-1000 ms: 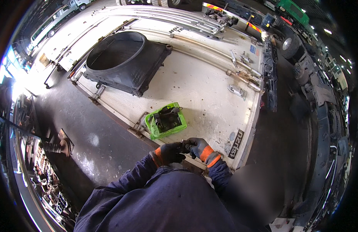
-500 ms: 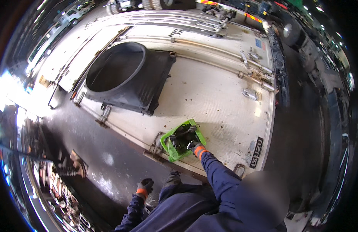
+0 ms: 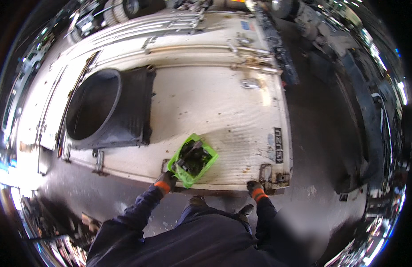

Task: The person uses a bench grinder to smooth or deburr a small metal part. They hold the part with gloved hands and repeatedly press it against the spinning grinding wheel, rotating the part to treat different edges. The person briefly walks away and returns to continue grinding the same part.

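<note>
A green plastic basket (image 3: 205, 165) holding dark metal parts sits near the front edge of a large white door panel (image 3: 215, 102) lying flat. My left hand (image 3: 165, 181), in a dark glove with an orange cuff, is at the panel's near edge and touches the basket's near corner; its grip is hidden. My right hand (image 3: 257, 189), gloved the same, curls over the panel's near edge beside a metal hinge bracket (image 3: 271, 174). My dark blue sleeves and shoes show below.
A big black fan shroud (image 3: 106, 109) with a round opening lies on the panel's left half. Latch bars and handles (image 3: 255, 66) run along its far side. Dark floor surrounds the panel, with cluttered parts at lower left (image 3: 59, 236) and machinery at right (image 3: 366, 133).
The view has shifted over the panel. My right hand left the basket and went to the panel edge by the hinge. My left hand rose from the floor side to the basket's corner.
</note>
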A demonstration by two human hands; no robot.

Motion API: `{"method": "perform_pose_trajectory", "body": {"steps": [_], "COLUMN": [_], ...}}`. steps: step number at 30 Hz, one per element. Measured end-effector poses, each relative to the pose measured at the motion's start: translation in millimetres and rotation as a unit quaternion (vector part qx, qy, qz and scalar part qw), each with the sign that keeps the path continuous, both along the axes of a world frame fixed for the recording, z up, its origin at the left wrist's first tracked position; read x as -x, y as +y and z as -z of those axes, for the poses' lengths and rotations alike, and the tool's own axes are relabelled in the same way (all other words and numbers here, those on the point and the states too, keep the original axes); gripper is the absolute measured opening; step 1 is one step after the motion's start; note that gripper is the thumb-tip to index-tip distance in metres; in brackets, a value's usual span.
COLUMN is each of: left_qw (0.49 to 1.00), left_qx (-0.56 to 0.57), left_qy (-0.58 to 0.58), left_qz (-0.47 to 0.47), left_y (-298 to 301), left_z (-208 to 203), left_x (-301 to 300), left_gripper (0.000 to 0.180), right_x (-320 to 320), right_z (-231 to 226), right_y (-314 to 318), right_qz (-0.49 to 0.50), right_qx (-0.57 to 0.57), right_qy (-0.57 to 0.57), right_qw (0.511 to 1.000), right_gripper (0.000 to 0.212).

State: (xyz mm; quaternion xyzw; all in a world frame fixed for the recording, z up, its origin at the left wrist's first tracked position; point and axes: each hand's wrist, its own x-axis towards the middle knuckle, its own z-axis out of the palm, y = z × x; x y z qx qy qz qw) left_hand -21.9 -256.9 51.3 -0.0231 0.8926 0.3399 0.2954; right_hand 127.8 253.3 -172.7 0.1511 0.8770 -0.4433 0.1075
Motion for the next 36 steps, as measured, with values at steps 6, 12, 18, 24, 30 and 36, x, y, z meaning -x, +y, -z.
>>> {"method": "perform_pose_trajectory", "body": {"steps": [6,12,18,24,30,36], "left_qw": [0.902,0.885,0.848,0.666,0.500,0.362], "left_qx": [-0.095,-0.210,-0.270,-0.048,0.290,0.371], "left_qy": [0.387,0.244,0.005,0.126,0.144,0.227], "left_qz": [0.163,0.337,0.456,0.733,0.803,0.825], "left_y": [357,732,930,955,938,1069], "left_z": [7,-129,-119,56,114,130], "left_x": [21,-242,-361,-326,-336,-361], "left_gripper": [0.032,0.043,0.039,0.053,0.042,0.034], "right_x": [-210,-500,-700,-754,-797,-854], "right_z": [-62,18,71,48,48,-58], "right_y": [122,107,-86,-161,-98,194], "right_qz": [0.484,0.133,0.469,0.477,0.534,0.810], "right_qx": [0.182,-0.306,-0.030,0.095,0.093,0.122], "right_qy": [-0.225,-0.341,-0.353,-0.429,-0.427,-0.284], "right_qw": [0.826,0.879,0.809,0.761,0.724,0.498], "right_gripper": [0.026,0.027,0.033,0.030,0.038,0.051]}}
